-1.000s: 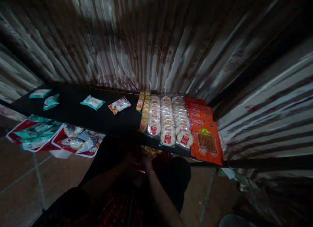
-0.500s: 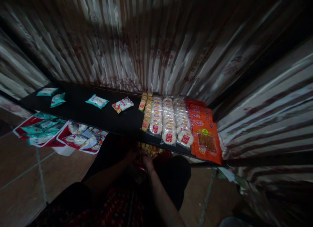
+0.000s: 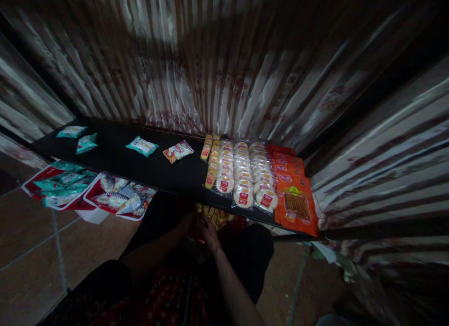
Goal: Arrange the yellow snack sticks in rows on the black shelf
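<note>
Our forearms angle in from either side and meet low in front of us, just below the near edge of the black tabletop (image 3: 115, 162). Our left hand (image 3: 185, 220) reaches up and inward, mostly lost in shadow. Our right hand (image 3: 206, 232) sits just beside it, bent downward, with its fingers (image 3: 210, 237) curled over a small red-edged item (image 3: 198, 240). The dark hides how far either hand is closed, so we cannot tell what they have hold of. Just past them lie yellow packets (image 3: 213, 216), under the tabletop's edge. On the tabletop, round crackers (image 3: 242, 176) stand in rows beside orange packs (image 3: 296, 204), with sachets (image 3: 142, 146) further left. Printed bags (image 3: 119, 197) lie below the tabletop on the left.
</note>
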Demonstrator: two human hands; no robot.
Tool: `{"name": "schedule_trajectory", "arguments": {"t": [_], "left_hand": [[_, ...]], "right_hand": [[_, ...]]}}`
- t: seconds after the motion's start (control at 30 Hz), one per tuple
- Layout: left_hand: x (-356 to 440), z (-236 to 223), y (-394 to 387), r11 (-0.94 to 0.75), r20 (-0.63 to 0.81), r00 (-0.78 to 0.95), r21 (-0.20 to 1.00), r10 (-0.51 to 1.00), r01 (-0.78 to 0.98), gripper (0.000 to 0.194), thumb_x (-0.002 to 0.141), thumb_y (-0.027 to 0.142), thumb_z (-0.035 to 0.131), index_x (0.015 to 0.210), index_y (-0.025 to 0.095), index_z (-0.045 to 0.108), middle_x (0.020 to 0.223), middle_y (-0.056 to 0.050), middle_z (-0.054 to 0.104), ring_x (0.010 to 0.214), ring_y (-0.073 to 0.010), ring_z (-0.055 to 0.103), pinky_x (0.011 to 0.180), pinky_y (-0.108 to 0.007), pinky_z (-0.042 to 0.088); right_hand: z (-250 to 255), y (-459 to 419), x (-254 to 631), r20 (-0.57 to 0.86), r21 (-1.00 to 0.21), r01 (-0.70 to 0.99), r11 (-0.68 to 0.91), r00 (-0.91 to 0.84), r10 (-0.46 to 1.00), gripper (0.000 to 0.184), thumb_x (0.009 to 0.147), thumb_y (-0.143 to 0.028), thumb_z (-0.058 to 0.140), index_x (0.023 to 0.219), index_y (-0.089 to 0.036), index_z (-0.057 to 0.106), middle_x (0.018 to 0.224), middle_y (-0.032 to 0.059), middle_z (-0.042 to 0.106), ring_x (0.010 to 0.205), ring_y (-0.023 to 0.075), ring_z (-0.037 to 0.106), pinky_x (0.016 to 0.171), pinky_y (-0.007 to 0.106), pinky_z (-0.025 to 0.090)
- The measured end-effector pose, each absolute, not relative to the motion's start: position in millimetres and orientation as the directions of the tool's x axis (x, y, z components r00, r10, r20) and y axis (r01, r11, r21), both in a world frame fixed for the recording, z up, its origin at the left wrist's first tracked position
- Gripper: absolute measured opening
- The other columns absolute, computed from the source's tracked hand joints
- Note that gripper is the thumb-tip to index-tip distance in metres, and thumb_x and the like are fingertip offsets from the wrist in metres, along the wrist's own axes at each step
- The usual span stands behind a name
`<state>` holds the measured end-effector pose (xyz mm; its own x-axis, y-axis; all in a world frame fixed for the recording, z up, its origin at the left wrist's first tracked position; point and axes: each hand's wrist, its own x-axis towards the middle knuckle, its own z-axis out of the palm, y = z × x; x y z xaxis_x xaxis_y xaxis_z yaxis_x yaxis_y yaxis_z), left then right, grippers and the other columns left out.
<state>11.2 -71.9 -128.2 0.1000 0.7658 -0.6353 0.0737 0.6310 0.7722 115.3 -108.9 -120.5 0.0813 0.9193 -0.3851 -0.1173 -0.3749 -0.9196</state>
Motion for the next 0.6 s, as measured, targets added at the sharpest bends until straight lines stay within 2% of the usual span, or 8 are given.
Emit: {"name": "schedule_trajectory", "arguments": {"t": [0.13, 0.23, 0.33, 0.43, 0.6], "left_hand": [[13.2, -130.3, -69.6, 0.658, -0.660, 0.095, 0.751, 0.745, 0.055, 0.033, 0.088, 0.038, 0.052, 0.109, 0.014, 0.057, 0.108, -0.006, 0.060, 0.092, -0.0181, 0.059, 0.079, -0.037, 0.052], [13.2, -133.1, -68.7, 0.670, -0.672, 0.087, 0.741, 0.736, 0.048, 0.033, 0.088, 0.041, 0.051, 0.104, 0.013, 0.058, 0.101, -0.005, 0.062, 0.088, -0.0167, 0.061, 0.079, -0.036, 0.051], [13.2, -136.1, -66.3, 0.676, -0.677, 0.079, 0.736, 0.732, 0.050, 0.035, 0.086, 0.045, 0.051, 0.092, 0.012, 0.062, 0.088, -0.004, 0.066, 0.082, -0.0167, 0.062, 0.080, -0.035, 0.049], [13.3, -138.2, -63.6, 0.674, -0.676, 0.075, 0.737, 0.733, 0.055, 0.036, 0.081, 0.047, 0.054, 0.078, 0.013, 0.064, 0.073, -0.005, 0.068, 0.079, -0.0195, 0.064, 0.080, -0.033, 0.047], [11.7, -139.0, -60.6, 0.657, -0.662, 0.078, 0.750, 0.746, 0.076, 0.024, 0.076, 0.038, 0.059, 0.070, 0.016, 0.063, 0.071, -0.005, 0.068, 0.079, -0.0195, 0.063, 0.079, -0.030, 0.046]], "right_hand": [[-120.8, -111.0, 114.8, -0.366, -0.930, -0.053, -0.364, 0.060, 0.928, 0.036, 0.063, -0.045, 0.068, 0.091, -0.023, 0.069, 0.097, 0.0056, 0.071, 0.095, 0.0254, 0.064, 0.082, 0.036, 0.050], [-121.9, -111.4, 114.2, -0.374, -0.927, -0.046, -0.371, 0.055, 0.926, 0.031, 0.065, -0.044, 0.066, 0.089, -0.023, 0.069, 0.095, 0.0054, 0.071, 0.091, 0.0247, 0.065, 0.079, 0.035, 0.050], [-122.9, -111.7, 113.3, -0.393, -0.917, -0.093, -0.388, 0.049, 0.918, 0.028, 0.065, -0.043, 0.066, 0.084, -0.023, 0.069, 0.090, 0.0056, 0.071, 0.087, 0.0250, 0.065, 0.076, 0.034, 0.051], [-123.7, -112.1, 113.0, -0.401, -0.901, -0.187, -0.391, 0.017, 0.916, 0.031, 0.065, -0.045, 0.065, 0.085, -0.023, 0.069, 0.093, 0.0056, 0.071, 0.089, 0.0247, 0.065, 0.081, 0.035, 0.050], [-128.9, -111.2, 116.8, -0.422, -0.890, -0.214, -0.403, 0.053, 0.905, 0.040, 0.064, -0.053, 0.064, 0.089, -0.023, 0.069, 0.096, 0.0066, 0.070, 0.098, 0.0240, 0.063, 0.090, 0.037, 0.045]]}}
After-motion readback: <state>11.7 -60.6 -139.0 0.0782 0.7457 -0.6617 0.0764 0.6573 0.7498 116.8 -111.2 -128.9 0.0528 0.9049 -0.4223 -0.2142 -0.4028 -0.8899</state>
